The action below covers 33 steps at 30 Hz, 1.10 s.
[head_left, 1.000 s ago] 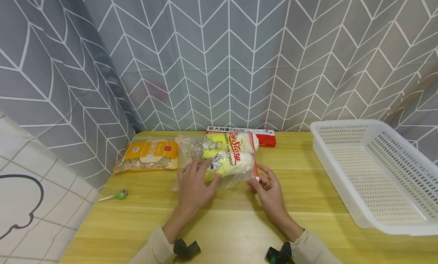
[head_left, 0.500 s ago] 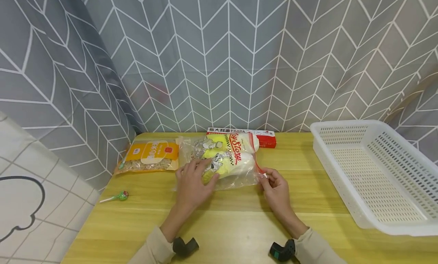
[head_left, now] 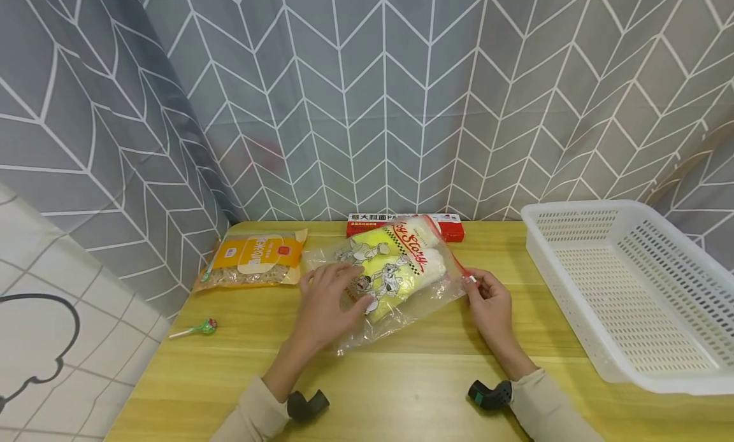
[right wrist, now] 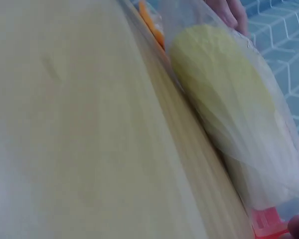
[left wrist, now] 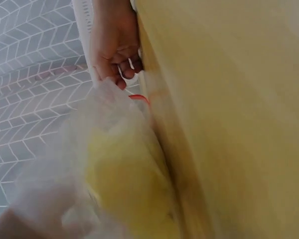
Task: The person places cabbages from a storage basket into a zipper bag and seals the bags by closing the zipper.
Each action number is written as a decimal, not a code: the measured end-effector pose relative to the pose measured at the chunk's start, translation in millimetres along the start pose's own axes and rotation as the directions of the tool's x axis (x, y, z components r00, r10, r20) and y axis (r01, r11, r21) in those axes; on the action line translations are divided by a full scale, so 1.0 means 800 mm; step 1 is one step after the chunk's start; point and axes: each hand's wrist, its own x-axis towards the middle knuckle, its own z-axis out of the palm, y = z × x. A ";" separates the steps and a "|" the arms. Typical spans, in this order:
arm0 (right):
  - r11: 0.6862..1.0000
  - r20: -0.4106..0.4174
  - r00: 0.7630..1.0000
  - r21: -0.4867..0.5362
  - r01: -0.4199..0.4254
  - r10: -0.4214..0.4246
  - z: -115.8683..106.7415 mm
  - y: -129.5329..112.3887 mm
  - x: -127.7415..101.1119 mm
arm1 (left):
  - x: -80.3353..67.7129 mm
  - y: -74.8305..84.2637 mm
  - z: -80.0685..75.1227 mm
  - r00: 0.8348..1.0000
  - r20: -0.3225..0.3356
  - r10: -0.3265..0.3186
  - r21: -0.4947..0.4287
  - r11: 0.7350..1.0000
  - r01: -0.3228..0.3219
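- Bag lies mid-desk, askew.
- Left hand rests flat on it, fingers straight.
- Right hand pinches the red zip edge; advisable to hold firm and pull level.

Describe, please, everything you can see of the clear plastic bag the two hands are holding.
The clear plastic bag is a thin, crinkled, see-through zip pouch with a red strip along its right-hand end. Inside lie yellow and white rolled items printed with cartoon figures and red lettering. It lies slantwise on the wooden table, in front of the red box. The left hand rests flat on it; the right hand pinches the white slider at its red edge.
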 end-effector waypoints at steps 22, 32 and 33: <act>0.965 0.016 0.976 0.143 -0.218 0.218 -0.006 -0.005 0.007 | -0.009 -0.009 0.021 0.984 0.178 0.025 -0.050 0.999 -0.016; 0.948 -0.021 0.962 0.177 -0.263 0.271 -0.018 0.001 0.021 | -0.006 -0.005 0.021 0.992 0.101 0.076 -0.028 0.997 -0.074; 0.945 -0.016 0.959 0.174 -0.278 0.285 -0.019 0.000 0.022 | -0.006 -0.005 0.020 0.993 0.101 0.064 -0.031 0.998 -0.061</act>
